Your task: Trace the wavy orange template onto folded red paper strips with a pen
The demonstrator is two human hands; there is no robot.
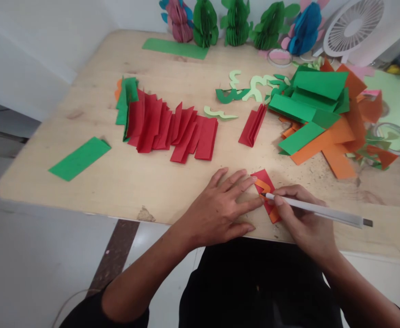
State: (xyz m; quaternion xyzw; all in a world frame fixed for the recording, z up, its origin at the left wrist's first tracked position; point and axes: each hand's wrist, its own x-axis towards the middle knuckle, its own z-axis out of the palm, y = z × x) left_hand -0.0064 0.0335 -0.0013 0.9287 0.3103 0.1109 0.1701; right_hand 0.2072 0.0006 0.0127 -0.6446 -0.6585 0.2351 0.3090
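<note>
A folded red paper piece [263, 175] lies near the table's front edge, with an orange paper cutout [263, 185] on top of it. Spread flat, my left hand [222, 207] rests on the table, its fingertips pressing the cutout and the red paper. My right hand [304, 218] grips a white pen [318, 208], whose dark tip touches the edge of the orange cutout. Fingers partly cover the lower part of the cutout. Just beyond stands a small stack of folded red paper [253, 125].
Folded red strips [167, 125] stand in a row at left, near a green strip [80, 158]. Green paper strips [309, 100] and orange strips [336, 141] are heaped at right. Pale green scraps [254, 86] lie mid-table. Honeycomb paper figures [236, 23] and a white fan [353, 27] line the back.
</note>
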